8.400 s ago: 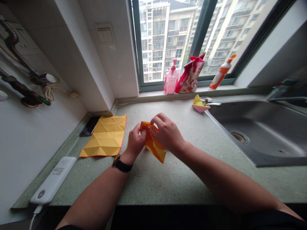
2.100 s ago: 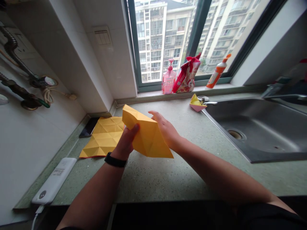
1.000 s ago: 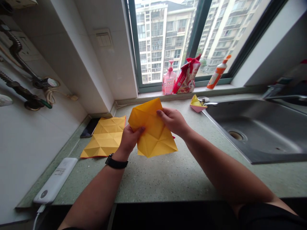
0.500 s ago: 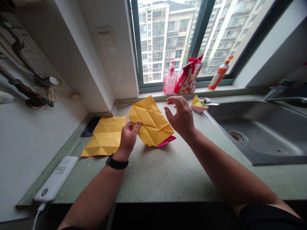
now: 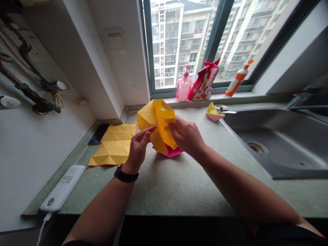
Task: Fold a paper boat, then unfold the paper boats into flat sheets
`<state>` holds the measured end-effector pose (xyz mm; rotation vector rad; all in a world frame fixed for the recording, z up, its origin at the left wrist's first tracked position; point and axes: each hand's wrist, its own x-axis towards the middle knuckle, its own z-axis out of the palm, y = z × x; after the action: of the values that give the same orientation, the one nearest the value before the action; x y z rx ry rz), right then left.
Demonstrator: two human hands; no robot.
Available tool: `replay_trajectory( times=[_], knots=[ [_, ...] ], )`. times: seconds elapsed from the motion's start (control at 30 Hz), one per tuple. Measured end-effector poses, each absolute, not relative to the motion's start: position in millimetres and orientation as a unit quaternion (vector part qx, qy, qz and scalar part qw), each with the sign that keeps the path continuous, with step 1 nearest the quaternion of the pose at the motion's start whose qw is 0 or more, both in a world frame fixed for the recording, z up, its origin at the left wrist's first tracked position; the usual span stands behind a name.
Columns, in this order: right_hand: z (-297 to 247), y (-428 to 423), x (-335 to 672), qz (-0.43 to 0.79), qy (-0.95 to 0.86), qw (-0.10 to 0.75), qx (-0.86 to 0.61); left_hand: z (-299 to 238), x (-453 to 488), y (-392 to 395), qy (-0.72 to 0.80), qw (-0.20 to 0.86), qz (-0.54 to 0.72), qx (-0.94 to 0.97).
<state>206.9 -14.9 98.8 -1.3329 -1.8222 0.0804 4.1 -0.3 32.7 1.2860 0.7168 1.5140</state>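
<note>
Between my hands, above the counter, is a creased yellow sheet of origami paper point(image 5: 146, 115), bent along its folds with its right part raised into a ridge. My left hand point(image 5: 138, 147) pinches its lower left edge between thumb and fingers. On the right side my right hand point(image 5: 188, 136) grips the paper, its fingertips partly hidden behind a fold. Below the sheet a pink paper piece point(image 5: 171, 151) shows, mostly covered. Left of my left hand lies another creased yellow sheet point(image 5: 112, 145) with an orange edge, flat on the counter.
A dark phone point(image 5: 98, 134) and a white power bank point(image 5: 63, 188) with a cable lie at left. A small yellow and pink folded paper point(image 5: 214, 114) sits by the steel sink point(image 5: 271, 176). On the sill stand a pump bottle point(image 5: 183, 87), a red bag point(image 5: 205, 83) and an orange bottle point(image 5: 237, 82).
My right hand has come down and left from the air and taken hold of the yellow sheet's right side. The sheet has gone from nearly flat to folded inward.
</note>
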Motion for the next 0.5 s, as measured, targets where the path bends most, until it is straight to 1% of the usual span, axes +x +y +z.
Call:
replay_trajectory(
  times=[0.1,0.23,0.33,0.5],
  knots=[
    [113.1,-8.7,224.5,0.029,-0.689,0.485,-0.537,35.5,1.8,2.8,0.299,0.463,0.657,0.514],
    [129.3,0.8,258.5,0.067,-0.641,0.542,-0.539,39.4,0.1,9.3,0.317,0.441,0.696,0.47],
    [135.1,4.3,288.5,0.133,-0.625,0.565,-0.522,39.5,0.6,13.0,0.334,0.458,0.692,0.447],
    [130.1,-6.8,327.6,0.269,-0.569,0.585,-0.512,35.9,2.4,12.2,0.339,0.51,0.634,0.473]
  ],
)
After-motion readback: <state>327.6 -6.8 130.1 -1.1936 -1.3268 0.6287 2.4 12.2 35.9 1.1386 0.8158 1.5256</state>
